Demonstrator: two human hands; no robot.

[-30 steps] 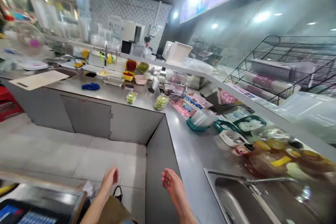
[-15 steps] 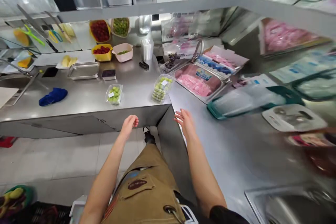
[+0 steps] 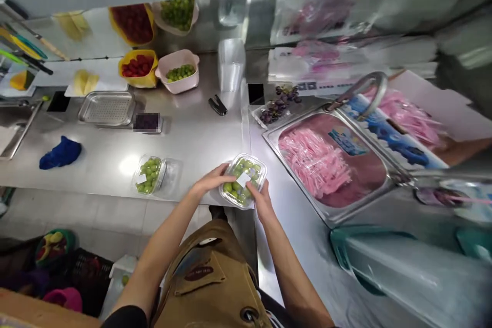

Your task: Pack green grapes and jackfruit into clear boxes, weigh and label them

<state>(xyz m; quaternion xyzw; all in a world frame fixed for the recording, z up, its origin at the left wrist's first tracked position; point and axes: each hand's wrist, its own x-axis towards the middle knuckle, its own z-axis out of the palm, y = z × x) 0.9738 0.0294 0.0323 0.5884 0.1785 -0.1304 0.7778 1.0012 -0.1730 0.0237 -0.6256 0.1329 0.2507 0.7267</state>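
Note:
At the counter's front corner, my left hand (image 3: 212, 179) and my right hand (image 3: 262, 199) grip a clear plastic box of green grapes (image 3: 240, 192) from its two sides. Both thumbs reach over its lid, close to a small white label (image 3: 243, 179). The fingers under the box are partly hidden. To the left, a second clear box of green grapes (image 3: 149, 174), also labelled, sits on the steel counter (image 3: 103, 164), apart from my hands.
A steel pan with pink wrapped packets (image 3: 315, 164) is to the right, near dark grapes (image 3: 279, 105). Behind are a yellow bowl of red fruit (image 3: 138, 79), a pink bowl of grapes (image 3: 179, 84) and stacked clear tubs (image 3: 231, 64). A blue cloth (image 3: 61, 154) lies left.
Both hands have moved forward from empty air to the right-hand grape box and taken hold of it. The view has moved closer to the counter.

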